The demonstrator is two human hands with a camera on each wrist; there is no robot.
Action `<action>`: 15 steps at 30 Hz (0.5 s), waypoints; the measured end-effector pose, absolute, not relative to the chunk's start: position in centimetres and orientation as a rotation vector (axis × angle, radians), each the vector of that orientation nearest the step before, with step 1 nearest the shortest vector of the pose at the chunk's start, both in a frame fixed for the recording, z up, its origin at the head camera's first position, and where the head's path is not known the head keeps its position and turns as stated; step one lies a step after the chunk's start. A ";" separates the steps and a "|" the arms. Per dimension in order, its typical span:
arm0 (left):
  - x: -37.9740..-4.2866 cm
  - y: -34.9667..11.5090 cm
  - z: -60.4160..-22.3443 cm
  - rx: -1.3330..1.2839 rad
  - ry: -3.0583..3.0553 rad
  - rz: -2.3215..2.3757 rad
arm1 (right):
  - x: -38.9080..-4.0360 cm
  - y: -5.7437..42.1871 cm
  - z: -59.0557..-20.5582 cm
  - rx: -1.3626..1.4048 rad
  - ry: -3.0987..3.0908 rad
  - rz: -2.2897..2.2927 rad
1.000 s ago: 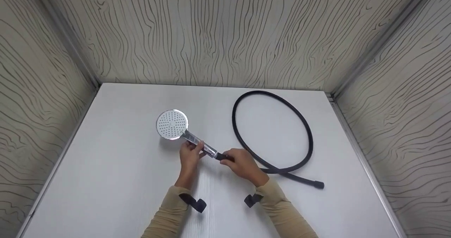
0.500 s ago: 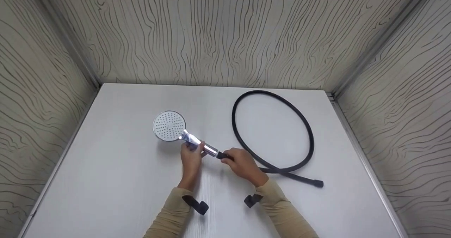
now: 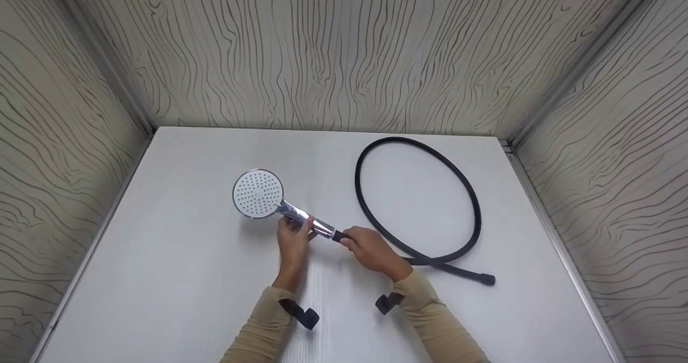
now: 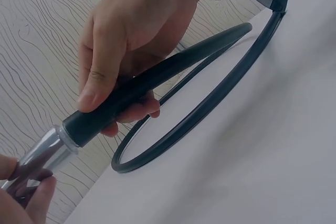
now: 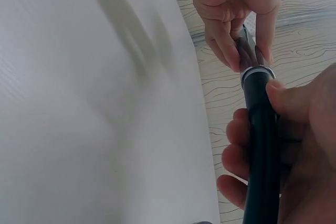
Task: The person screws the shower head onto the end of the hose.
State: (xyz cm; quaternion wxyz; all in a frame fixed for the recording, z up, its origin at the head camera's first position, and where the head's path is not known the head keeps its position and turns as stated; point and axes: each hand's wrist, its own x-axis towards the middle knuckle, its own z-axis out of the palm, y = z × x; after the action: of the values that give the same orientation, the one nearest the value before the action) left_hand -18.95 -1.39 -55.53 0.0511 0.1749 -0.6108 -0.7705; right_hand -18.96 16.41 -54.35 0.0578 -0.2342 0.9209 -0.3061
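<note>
A chrome shower head [image 3: 258,193] with a round white spray face is held above the table, its handle slanting down to the right. My left hand [image 3: 294,244] grips the handle [image 3: 293,211] from below, thumb on the near side. At the handle's lower end, my right hand [image 3: 372,249] holds the end of a black shower hose [image 3: 478,207]. In the left wrist view the hose's end fitting [image 4: 86,124] meets the chrome handle in line; how far it is threaded on is hidden. In the right wrist view, right-hand fingers [image 5: 236,158] curl round the hose.
The hose lies in a large loop on the white table [image 3: 161,277], crossing itself. Its free end [image 3: 487,279] points right. Patterned panels [image 3: 322,51] stand at the back and both sides. Each wrist bears a black camera mount [image 3: 309,318].
The shower head has shifted slightly left and down, its face turning a little. My right hand and the hose have moved slightly right. Both hands keep their grip.
</note>
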 end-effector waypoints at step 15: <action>-18.7 -0.8 -55.6 0.628 -1.846 -2.321 | -18.9 16.2 -54.7 -0.618 2.805 -1.124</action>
State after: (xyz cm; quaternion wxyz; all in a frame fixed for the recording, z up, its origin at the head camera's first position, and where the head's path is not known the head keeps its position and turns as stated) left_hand -18.73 -0.81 -55.63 0.0551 0.2068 -0.6082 -0.7644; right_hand -18.92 16.18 -54.69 0.0287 -0.2003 0.9091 -0.3642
